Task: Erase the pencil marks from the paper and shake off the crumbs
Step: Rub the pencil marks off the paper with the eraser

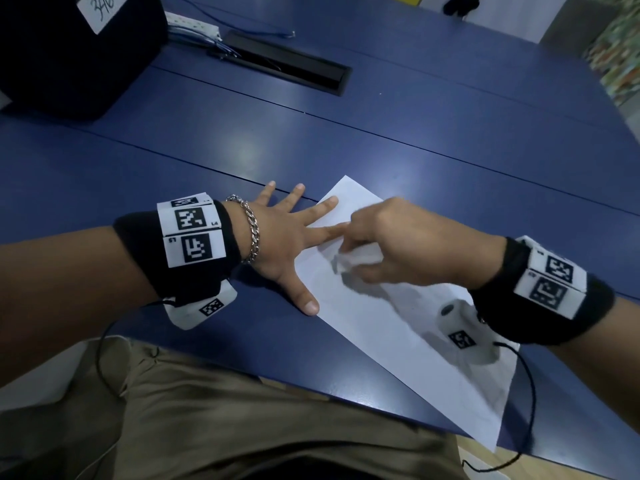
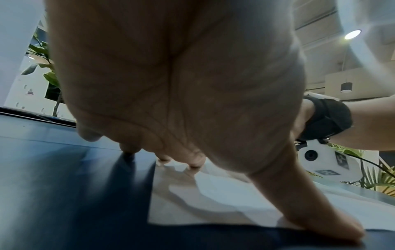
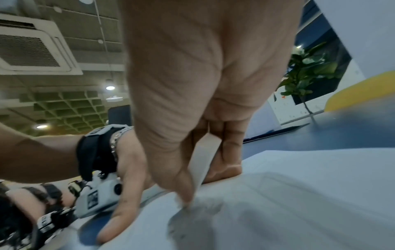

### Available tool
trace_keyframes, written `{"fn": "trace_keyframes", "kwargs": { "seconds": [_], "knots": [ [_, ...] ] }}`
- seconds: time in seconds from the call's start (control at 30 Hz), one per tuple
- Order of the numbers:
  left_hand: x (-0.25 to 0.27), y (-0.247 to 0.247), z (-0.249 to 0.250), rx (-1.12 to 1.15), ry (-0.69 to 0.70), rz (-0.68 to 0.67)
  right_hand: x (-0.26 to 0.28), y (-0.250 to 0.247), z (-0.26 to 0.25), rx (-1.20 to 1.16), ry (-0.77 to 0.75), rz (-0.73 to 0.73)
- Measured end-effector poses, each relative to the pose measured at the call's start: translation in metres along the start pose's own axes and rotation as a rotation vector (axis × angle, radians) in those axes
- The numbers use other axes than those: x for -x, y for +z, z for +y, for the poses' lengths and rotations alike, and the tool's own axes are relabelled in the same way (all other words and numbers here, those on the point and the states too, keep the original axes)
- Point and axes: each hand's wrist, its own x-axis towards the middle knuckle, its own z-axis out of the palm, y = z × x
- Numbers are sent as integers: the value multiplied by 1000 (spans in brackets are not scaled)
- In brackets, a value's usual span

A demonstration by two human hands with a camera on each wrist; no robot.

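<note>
The fingers [image 1: 349, 263] of the right hand [image 1: 398, 247] are curled and pinch a small white eraser [image 1: 343, 263], which is blurred and touches the paper [image 1: 398, 341] near its far end. The fingers [image 1: 322, 206] of the left hand [image 1: 277, 237] are straight and spread; two of them and the thumb press on the left edge of the paper, just beside the eraser, and the other two lie on the blue counter [image 1: 415, 140]. The paper lies flat on the counter, diagonal, with its near corner over the counter's edge. In the right wrist view the eraser [image 3: 199, 167] stands between the thumb and the fingers, down on the paper [image 3: 299, 203]. A black bag [image 1: 69, 57] stands at the far left of the counter, well apart.
</note>
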Motion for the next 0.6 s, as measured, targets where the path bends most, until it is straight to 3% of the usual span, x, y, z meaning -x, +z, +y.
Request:
{"fn": "trace_keyframes", "kwargs": {
  "seconds": [0.1,0.23,0.43,0.6],
  "knots": [
    [0,0,1,-2,-7,-7,5,4,-4,9,-17,25],
    [0,-1,1,22,-8,-13,15,7,-17,-50,-77,-161],
    [-1,0,0,0,-6,-19,6,6,-1,-1,25,55],
    [0,-2,2,12,-9,-35,32,17,-21,-97,-68,-133]
  ]
}}
